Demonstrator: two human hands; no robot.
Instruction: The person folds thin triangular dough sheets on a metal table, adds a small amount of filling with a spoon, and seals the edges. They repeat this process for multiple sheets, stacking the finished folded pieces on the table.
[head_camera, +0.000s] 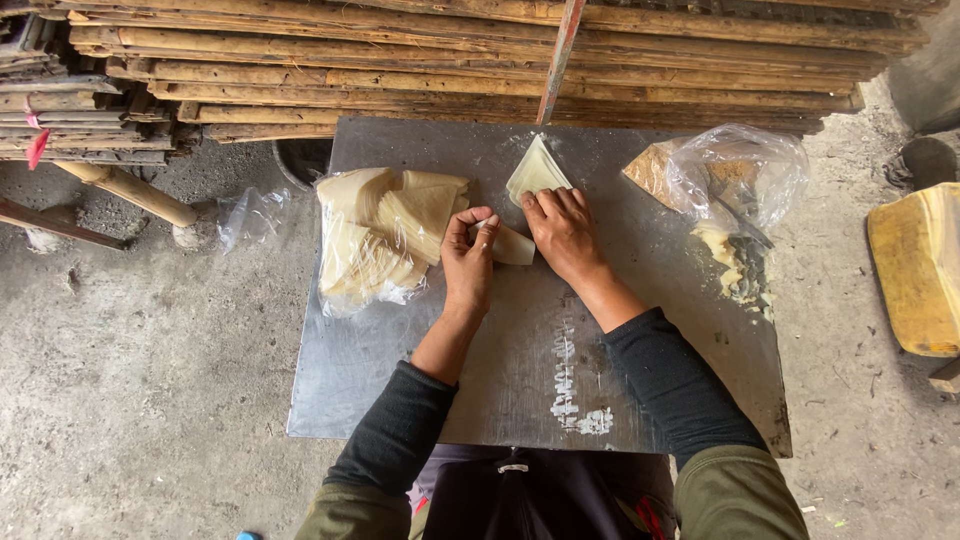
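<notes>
Your left hand (468, 262) pinches the near end of the wrapper (512, 245) at frame centre; your right hand (562, 232) lies flat, pressing just beside it. The wrapper's long axis runs up-right towards the folded triangle (536, 170)

Two hands: left hand (468, 262), right hand (562, 234). One folded wrapper (512, 245) between their fingers, one wrapper (536, 170) beyond the fingertips. Two plastic bags (372, 240) (735, 172), one metal sheet (520, 340).

Near desk (420, 390) lies bare; wrapper pile (375, 240) blocks left, plastic bag (735, 175) right, stacked planks (450, 70) far.
</notes>
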